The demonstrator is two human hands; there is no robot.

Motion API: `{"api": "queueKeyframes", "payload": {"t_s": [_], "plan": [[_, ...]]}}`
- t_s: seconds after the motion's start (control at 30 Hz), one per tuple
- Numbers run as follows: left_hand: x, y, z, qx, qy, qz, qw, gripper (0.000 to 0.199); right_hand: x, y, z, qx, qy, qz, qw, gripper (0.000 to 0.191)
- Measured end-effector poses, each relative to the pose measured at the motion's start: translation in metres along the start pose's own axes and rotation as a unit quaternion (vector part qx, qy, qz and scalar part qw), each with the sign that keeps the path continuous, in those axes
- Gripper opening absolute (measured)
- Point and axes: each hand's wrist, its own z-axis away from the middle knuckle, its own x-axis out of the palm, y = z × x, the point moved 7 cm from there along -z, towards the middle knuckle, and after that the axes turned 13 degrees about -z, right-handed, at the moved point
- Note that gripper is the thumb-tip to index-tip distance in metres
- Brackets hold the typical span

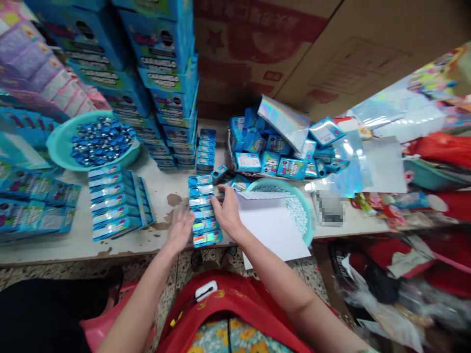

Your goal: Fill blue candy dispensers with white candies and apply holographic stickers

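A row of small blue boxes (pixel 204 214) stands near the table's front edge, between my two hands. My left hand (pixel 181 226) is against the row's left side, its fingers smeared by motion. On the right side, my right hand (pixel 227 211) touches the boxes with thumb and finger apart. Just behind it lies a single blue box (pixel 220 173). A white sheet (pixel 274 230) rests partly over a teal basin (pixel 309 215) of small pale pieces, right of my right hand.
Tall stacks of blue boxes (pixel 169 98) rise behind. At left are a teal bowl (pixel 55 147) of blue round pieces and more box rows (pixel 114 203). A heap of blue boxes (pixel 290 166) lies at back right, before large cardboard cartons (pixel 257 49).
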Motion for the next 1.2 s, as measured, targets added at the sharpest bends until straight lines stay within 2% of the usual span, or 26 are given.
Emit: {"api": "queueKeyframes", "payload": {"t_s": [0.1,0.13,0.17,0.2,0.23,0.27,0.3,0.33,0.37,0.4,0.43,0.47,0.5,0.57,0.63,0.7,0.77,0.83,0.87,0.93,1.0,1.03,1.07,1.13,1.2], "plan": [[-0.027,0.020,0.021,0.050,0.123,-0.105,0.986,0.054,-0.054,-0.010,0.001,-0.129,-0.009,0.105,0.986,0.059],[-0.029,0.034,0.033,0.083,0.159,-0.093,0.979,0.052,-0.071,-0.004,0.000,-0.148,-0.025,0.153,0.977,0.068],[-0.026,0.048,0.045,0.112,0.172,-0.064,0.977,0.048,-0.087,0.007,-0.002,-0.151,-0.048,0.201,0.967,0.069],[-0.013,0.060,0.055,0.125,0.150,-0.026,0.980,0.045,-0.100,0.022,-0.005,-0.140,-0.071,0.241,0.958,0.062],[0.008,0.069,0.061,0.117,0.090,0.015,0.989,0.044,-0.113,0.036,-0.009,-0.122,-0.086,0.270,0.951,0.048],[0.036,0.076,0.064,0.083,0.001,0.061,0.995,0.048,-0.125,0.046,-0.013,-0.106,-0.090,0.288,0.947,0.036],[0.069,0.081,0.068,0.026,-0.105,0.111,0.988,0.055,-0.138,0.050,-0.014,-0.098,-0.086,0.296,0.946,0.030],[0.103,0.086,0.073,-0.041,-0.213,0.166,0.962,0.065,-0.150,0.045,-0.014,-0.104,-0.077,0.294,0.947,0.031],[0.131,0.094,0.079,-0.102,-0.300,0.227,0.921,0.076,-0.162,0.032,-0.009,-0.124,-0.066,0.285,0.948,0.034],[0.153,0.106,0.083,-0.144,-0.358,0.292,0.875,0.084,-0.176,0.011,0.001,-0.157,-0.058,0.272,0.948,0.035],[0.167,0.121,0.084,-0.165,-0.388,0.351,0.836,0.089,-0.190,-0.014,0.015,-0.195,-0.056,0.259,0.944,0.035],[0.175,0.137,0.082,-0.166,-0.400,0.396,0.810,0.091,-0.203,-0.041,0.034,-0.231,-0.061,0.252,0.938,0.035],[0.180,0.153,0.080,-0.156,-0.401,0.423,0.797,0.090,-0.216,-0.066,0.057,-0.260,-0.067,0.256,0.928,0.033],[0.186,0.179,0.077,-0.146,-0.401,0.425,0.798,0.079,-0.240,-0.102,0.106,-0.278,-0.060,0.296,0.912,0.038],[0.193,0.194,0.076,-0.155,-0.402,0.388,0.815,0.057,-0.256,-0.115,0.151,-0.265,-0.020,0.325,0.908,0.043],[0.201,0.203,0.071,-0.139,-0.381,0.356,0.842,0.043,-0.260,-0.109,0.184,-0.245,-0.007,0.338,0.909,0.046],[0.211,0.208,0.066,-0.100,-0.371,0.338,0.859,0.044,-0.257,-0.089,0.203,-0.208,-0.042,0.339,0.916,0.045],[0.223,0.209,0.064,-0.068,-0.387,0.325,0.860,0.047,-0.263,-0.067,0.212,-0.158,-0.055,0.315,0.934,0.046],[0.227,0.208,0.064,-0.057,-0.397,0.316,0.860,0.049,-0.275,-0.059,0.213,-0.130,-0.014,0.297,0.946,0.051],[0.232,0.204,0.065,-0.036,-0.409,0.301,0.861,0.050,-0.319,-0.046,0.215,-0.071,0.171,0.245,0.952,0.061],[0.232,0.198,0.070,-0.025,-0.426,0.274,0.862,0.047,-0.365,-0.028,0.220,-0.001,0.370,0.141,0.918,0.065],[0.232,0.195,0.074,-0.026,-0.440,0.255,0.861,0.046,-0.378,-0.016,0.219,0.036,0.419,0.062,0.905,0.065],[0.232,0.191,0.078,-0.027,-0.453,0.236,0.859,0.045,-0.384,-0.002,0.212,0.072,0.428,-0.031,0.900,0.065],[0.229,0.184,0.086,-0.026,-0.476,0.202,0.855,0.045,-0.378,0.017,0.194,0.128,0.384,-0.192,0.894,0.063],[0.224,0.179,0.089,-0.019,-0.483,0.185,0.856,0.045,-0.366,0.022,0.184,0.143,0.351,-0.271,0.885,0.057]]}}
